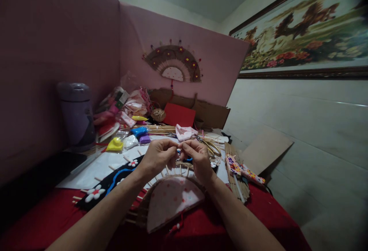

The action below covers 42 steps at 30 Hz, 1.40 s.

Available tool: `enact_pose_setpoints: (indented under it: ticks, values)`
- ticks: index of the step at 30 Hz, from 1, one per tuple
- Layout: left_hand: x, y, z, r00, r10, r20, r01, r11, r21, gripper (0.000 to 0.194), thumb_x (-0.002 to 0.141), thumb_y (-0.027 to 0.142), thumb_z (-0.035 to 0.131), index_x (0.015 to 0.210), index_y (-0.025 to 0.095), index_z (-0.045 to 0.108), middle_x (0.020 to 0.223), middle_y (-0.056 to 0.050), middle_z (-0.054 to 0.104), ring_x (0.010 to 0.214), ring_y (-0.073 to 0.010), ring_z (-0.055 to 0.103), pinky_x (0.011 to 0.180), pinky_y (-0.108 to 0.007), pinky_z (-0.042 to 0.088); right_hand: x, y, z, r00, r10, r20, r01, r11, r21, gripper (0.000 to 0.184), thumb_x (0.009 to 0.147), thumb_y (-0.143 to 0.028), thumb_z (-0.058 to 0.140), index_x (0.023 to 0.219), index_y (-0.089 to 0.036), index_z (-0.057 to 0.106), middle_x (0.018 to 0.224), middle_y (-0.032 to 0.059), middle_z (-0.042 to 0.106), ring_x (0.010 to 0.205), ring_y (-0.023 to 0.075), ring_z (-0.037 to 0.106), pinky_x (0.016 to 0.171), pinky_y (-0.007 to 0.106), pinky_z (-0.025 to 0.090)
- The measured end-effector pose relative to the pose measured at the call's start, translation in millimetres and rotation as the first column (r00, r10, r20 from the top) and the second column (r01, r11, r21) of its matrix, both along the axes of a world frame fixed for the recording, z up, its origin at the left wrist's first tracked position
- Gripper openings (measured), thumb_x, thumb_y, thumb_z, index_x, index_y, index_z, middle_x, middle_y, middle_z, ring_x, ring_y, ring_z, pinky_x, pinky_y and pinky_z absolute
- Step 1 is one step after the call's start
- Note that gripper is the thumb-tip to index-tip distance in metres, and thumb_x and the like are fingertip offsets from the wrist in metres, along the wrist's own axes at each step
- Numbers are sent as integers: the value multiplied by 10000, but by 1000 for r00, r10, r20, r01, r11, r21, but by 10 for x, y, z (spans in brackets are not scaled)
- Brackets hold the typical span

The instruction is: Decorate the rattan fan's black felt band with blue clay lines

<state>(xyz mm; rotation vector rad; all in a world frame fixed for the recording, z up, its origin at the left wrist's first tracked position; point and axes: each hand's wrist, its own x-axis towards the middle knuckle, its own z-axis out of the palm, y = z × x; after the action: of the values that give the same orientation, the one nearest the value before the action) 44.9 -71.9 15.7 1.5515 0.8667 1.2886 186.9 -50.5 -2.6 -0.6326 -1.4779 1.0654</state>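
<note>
Both hands meet fingertip to fingertip above a handmade fan. My left hand (162, 154) is pinched closed, and whatever its fingers hold is too small to make out. My right hand (198, 158) is pinched the same way, touching or nearly touching the left fingertips. Below them lies the fan (174, 195), with a pale spotted half-round base and wooden sticks fanning outward. Its black outer band (110, 184) carries a blue wavy line and white flowers with red centres. A red beaded tassel (177, 226) hangs at the near edge. My hands hide part of the band.
Yellow clay (115, 144), blue clay (139, 131) and purple clay (144, 139) lie at the back left, near a purple bottle (76, 117). Gold-handled scissors (212, 145) rest behind my right hand. A glue gun (237, 170) sits at the right on cardboard strips. Another fan (175, 61) hangs on the pink panel.
</note>
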Motion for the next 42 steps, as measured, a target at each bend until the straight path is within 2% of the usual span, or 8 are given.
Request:
enact_pose_setpoints:
  ticks: [8,19,24,28,32,35,39,42]
  values:
    - [-17,-20,23,999,-50,3,50,998,-46,260,726,362,599,649,114,615,467,-3,570,376,-81,486,384,-189,374,17,29,-16,998,44,-37,-45,999,-18,178,799,-297,590,726,-159,676,504,-17,581,489,94,465,544,234,346]
    - [-6,10,10,997,-37,-74,34,998,-47,235,732,322,569,633,113,613,391,14,528,332,-75,471,342,-166,345,26,9,-13,999,-9,48,7,999,45,180,809,-297,576,716,-163,651,509,-23,581,489,94,476,545,231,362]
    - [2,0,-36,987,49,-155,-58,997,-59,169,709,268,550,596,144,578,375,37,504,307,-88,468,302,-171,346,17,-29,-21,989,-59,138,39,988,147,183,832,-293,552,718,-165,612,545,-24,573,532,108,518,575,241,398]
    - [-1,-7,-53,966,152,-209,-150,988,28,138,679,187,506,552,164,554,382,52,495,296,-81,457,289,-164,327,-13,-72,-51,986,-62,156,30,979,199,190,861,-292,527,723,-174,585,562,-28,562,545,108,520,577,241,403]
    - [-24,28,-48,940,309,-145,-298,950,90,115,640,152,516,526,164,526,397,59,491,305,-70,451,299,-157,311,-39,-114,-60,986,-118,118,88,969,232,143,856,-288,552,809,-178,632,546,-29,565,524,103,519,569,237,395]
    - [-30,55,-32,947,322,3,-322,946,30,90,655,186,541,572,153,550,425,47,521,319,-73,452,317,-171,332,-33,-89,-42,996,-67,-63,76,988,138,139,856,-286,553,852,-179,642,539,-31,559,488,83,479,524,216,355]
    - [-3,36,-2,987,94,130,-88,995,-51,160,666,280,623,689,121,614,494,16,573,384,-93,502,385,-207,412,-11,-7,-13,963,124,-241,-150,984,-93,144,840,-287,565,820,-160,629,585,-18,542,508,75,439,495,200,328]
    - [0,13,6,986,53,156,-42,996,-76,211,663,319,668,654,120,596,496,11,571,373,-80,482,375,-195,381,-4,32,-13,941,167,-294,-224,959,-174,143,831,-305,595,799,-166,599,628,-19,538,536,76,445,499,194,336]
